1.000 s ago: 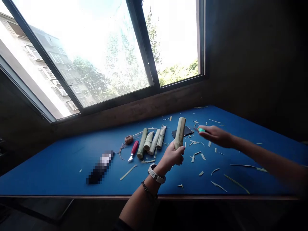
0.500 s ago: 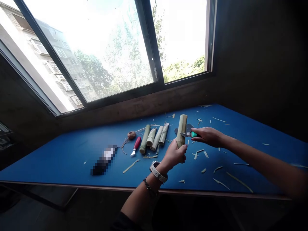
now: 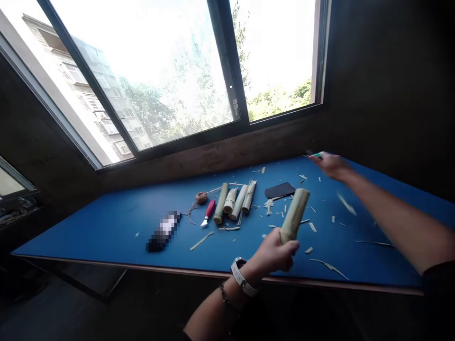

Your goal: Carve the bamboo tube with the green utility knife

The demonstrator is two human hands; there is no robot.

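**Gripped low, tilted, and light in the fingers**

The person's left hand [image 3: 273,255] was closed around the lower end of a pale green leaf-wrapped cylinder [image 3: 294,216], with the fingers curled snugly about it. The cylinder tilted up and to the right above the near part of a blue laminate table [image 3: 106,232], just short of a black smartphone [image 3: 279,190]. The right hand [image 3: 329,166], blurred and held well apart towards the far edge, had its fingers narrowed around a slim green-handled craft knife [image 3: 316,155].

The cylinder looked light and fairly stiff, though its smooth wrapping might slip and its layers could lift at the ends. The firmest hold appeared to be around the body, as the left hand had it, rather than at the loose tips.

Nearby lay a red-handled craft knife [image 3: 209,210], a ball of brown twine [image 3: 201,197], four similar wrapped cylinders [image 3: 234,201] and scattered pale leaf strips [image 3: 330,267].
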